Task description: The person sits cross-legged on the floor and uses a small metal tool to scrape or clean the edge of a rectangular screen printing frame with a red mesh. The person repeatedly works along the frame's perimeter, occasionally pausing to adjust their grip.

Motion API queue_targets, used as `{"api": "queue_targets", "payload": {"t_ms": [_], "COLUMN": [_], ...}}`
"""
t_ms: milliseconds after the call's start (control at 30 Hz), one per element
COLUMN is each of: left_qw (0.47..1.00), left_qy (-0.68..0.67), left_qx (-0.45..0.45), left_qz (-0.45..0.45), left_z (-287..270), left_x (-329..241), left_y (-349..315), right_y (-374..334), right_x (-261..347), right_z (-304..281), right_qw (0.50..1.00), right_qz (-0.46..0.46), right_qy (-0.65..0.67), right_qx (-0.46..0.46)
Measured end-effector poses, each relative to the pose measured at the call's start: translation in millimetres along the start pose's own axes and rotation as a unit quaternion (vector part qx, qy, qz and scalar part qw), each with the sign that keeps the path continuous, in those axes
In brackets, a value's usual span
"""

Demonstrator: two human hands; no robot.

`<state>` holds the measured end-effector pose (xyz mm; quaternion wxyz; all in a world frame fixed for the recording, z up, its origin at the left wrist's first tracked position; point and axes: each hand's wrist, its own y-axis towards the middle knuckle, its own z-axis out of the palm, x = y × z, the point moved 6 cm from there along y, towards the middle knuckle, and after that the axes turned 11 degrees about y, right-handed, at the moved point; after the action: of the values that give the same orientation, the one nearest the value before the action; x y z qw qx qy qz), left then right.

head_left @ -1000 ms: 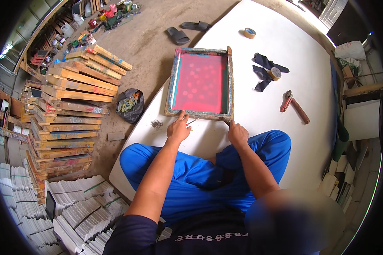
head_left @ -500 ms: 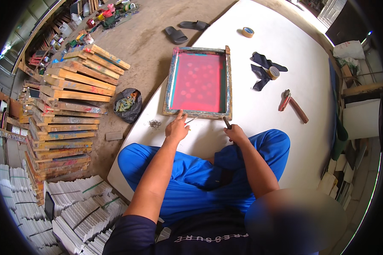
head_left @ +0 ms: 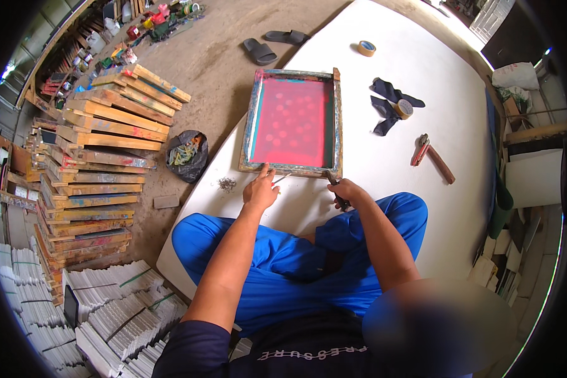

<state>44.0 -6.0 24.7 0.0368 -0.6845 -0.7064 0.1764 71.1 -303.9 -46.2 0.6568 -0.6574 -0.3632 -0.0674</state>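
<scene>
A wooden screen-printing frame (head_left: 248,135) with pink-red mesh lies on the white board in front of me. My left hand (head_left: 260,189) is at its near edge, index finger stretched onto the wood. From that hand's closed fingers sticks a thin metal rod-like tool (head_left: 282,179), its handle hidden. My right hand (head_left: 351,193) grips dark-handled pliers (head_left: 341,200), whose head reaches the frame's near right corner; I cannot tell if the jaws touch it. A small heap of dark bits (head_left: 227,184) lies left of my left hand.
A red-handled tool (head_left: 420,151), a brown stick (head_left: 441,166), dark cloth strips (head_left: 384,107) and tape rolls (head_left: 366,48) lie on the board's right. Left stand a black bag (head_left: 188,155), stacked wooden frames (head_left: 101,189) and white bundles (head_left: 120,296). Slippers (head_left: 259,51) lie beyond.
The pliers in my right hand have turned, so their handles now show below the fingers and their head sits at the frame's edge. My left hand stays nearly in place.
</scene>
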Motion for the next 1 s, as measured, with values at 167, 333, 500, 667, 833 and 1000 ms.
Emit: {"api": "queue_targets", "payload": {"t_ms": [167,333,500,667,833,1000], "left_qw": [1.0,1.0,1.0,1.0,1.0,0.996], "left_qy": [0.005,-0.002,0.001,-0.001,-0.015,-0.057], "left_qx": [0.004,0.0,-0.007,0.006,0.009,-0.063], "left_qz": [0.0,-0.007,-0.006,-0.017,-0.013,-0.01], "left_z": [-0.3,-1.6,1.0,0.6,-6.1,-10.0], "left_x": [-2.9,-3.0,-3.7,-1.5,-5.3,-1.0], "left_y": [3.7,2.8,4.9,2.4,4.6,0.4], "right_y": [-2.6,-25.1,-37.0,-38.1,-31.1,-47.5], "right_x": [9.4,33.8,25.5,6.0,-3.5,15.5], "right_z": [-5.5,-2.4,14.9,35.2,29.0,45.2], "right_qw": [1.0,0.996,0.99,0.952,0.941,0.959], "right_qz": [0.012,0.042,0.004,-0.109,-0.152,-0.203], "right_qy": [-0.024,-0.072,-0.091,-0.154,-0.105,-0.058], "right_qx": [0.013,0.027,-0.106,-0.24,-0.283,-0.187]}}
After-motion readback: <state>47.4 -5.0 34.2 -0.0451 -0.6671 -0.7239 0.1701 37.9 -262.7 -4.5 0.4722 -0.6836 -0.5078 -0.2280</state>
